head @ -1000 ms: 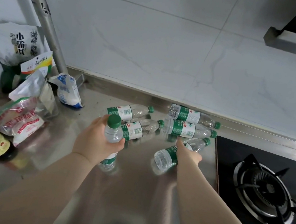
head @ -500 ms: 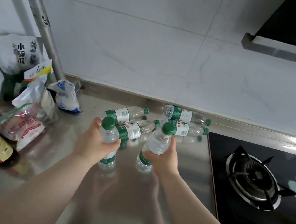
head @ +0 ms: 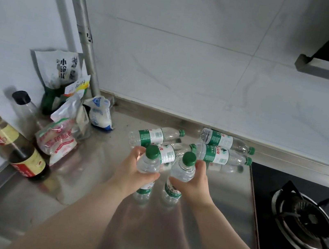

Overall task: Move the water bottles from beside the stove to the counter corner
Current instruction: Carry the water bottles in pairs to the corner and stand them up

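Left hand grips one bottle, right hand another bottle (seemingly off the worktop); best carried upright, skirting the packets.

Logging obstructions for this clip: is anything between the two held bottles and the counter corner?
Yes: food bags and sauce bottles crowd the corner; bare counter lies between them and the held bottles.

one wide-angle head cam on me, aimed forward and down, close over steel counter, facing tiled wall, gas stove at right
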